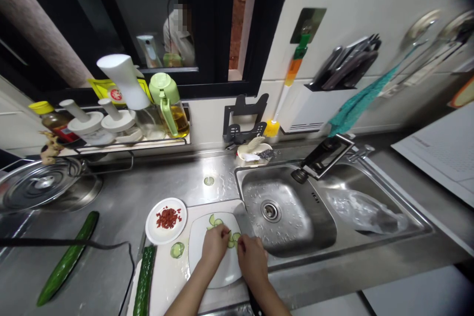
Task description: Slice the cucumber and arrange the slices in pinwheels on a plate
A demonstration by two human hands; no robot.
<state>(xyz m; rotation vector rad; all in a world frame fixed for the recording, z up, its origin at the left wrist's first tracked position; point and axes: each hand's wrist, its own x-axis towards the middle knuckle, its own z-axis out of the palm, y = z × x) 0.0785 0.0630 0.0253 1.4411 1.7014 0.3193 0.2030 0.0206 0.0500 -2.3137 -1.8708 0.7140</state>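
Observation:
A white square plate [198, 237] lies on the cutting board [168, 276], with thin cucumber slices [212, 219] along its far edge. Over the plate, my left hand [215, 243] has its fingers pinched; whatever is between them is too small to make out. My right hand [253, 257] pinches a pale green cucumber slice at the plate's right side, touching other slices there. Left of the plate, a few stacked slices [177, 250] rest on the board near a cut cucumber [144, 281]. A black knife handle [255, 303] is partly hidden under my right forearm.
A white dish of red goji-like pieces [168, 218] stands at the board's far left corner. A whole cucumber [68, 259] and a black cable [111, 245] lie farther left. The sink [289, 217] is on the right. Behind stands a rack with an oil bottle [168, 108].

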